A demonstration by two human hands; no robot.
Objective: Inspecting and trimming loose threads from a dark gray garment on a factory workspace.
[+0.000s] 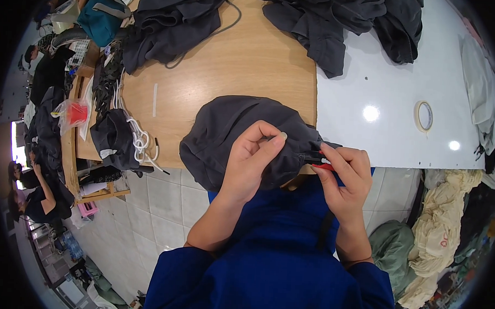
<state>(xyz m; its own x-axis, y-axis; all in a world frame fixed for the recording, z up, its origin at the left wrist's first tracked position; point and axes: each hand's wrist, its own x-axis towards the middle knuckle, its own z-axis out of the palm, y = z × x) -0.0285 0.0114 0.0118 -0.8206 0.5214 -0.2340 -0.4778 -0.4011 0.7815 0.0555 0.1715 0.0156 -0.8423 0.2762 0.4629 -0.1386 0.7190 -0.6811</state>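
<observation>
Two hands, one dark grey garment (pixel 221 126) bunched at frame centre on the tabletop's near edge, one small red-and-black tool (pixel 324 166) just right of centre. Two more dark cloth heaps, upper left (pixel 176 21) and upper right (pixel 339 19); one tape roll (pixel 423 116), right. Upper-right heap cut off by the frame top; tool partly covered by fingers, its tip hard to make out against the cloth. Left hand (pixel 253 157) rises before the garment, fingers curled, thumb and forefinger tips together; cannot tell whether anything lies between. Right hand (pixel 346 177) pinches the tool, fingers pointing up-left.
</observation>
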